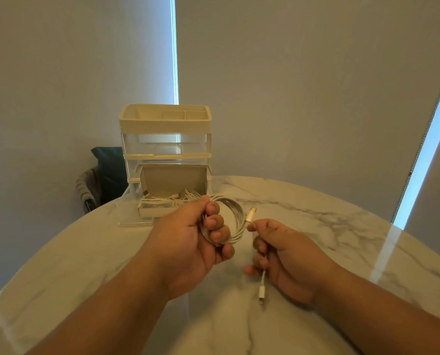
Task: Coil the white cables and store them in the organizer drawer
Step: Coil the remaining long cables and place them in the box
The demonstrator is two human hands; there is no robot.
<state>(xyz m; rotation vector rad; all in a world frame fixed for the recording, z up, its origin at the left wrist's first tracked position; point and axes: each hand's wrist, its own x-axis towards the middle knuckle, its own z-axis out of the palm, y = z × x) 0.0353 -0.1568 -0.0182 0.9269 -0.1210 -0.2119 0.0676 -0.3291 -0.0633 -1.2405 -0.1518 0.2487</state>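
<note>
Over table, coil within left fingers

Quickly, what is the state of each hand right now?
Left hand: closed, gripping the coils of the white cable.
Right hand: closed, pinching the same cable near its connector.

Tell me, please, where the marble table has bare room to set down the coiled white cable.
Bare marble table lies right of the organizer, beyond the right hand, and left of the left hand. The open drawer is crowded with cables.
</note>
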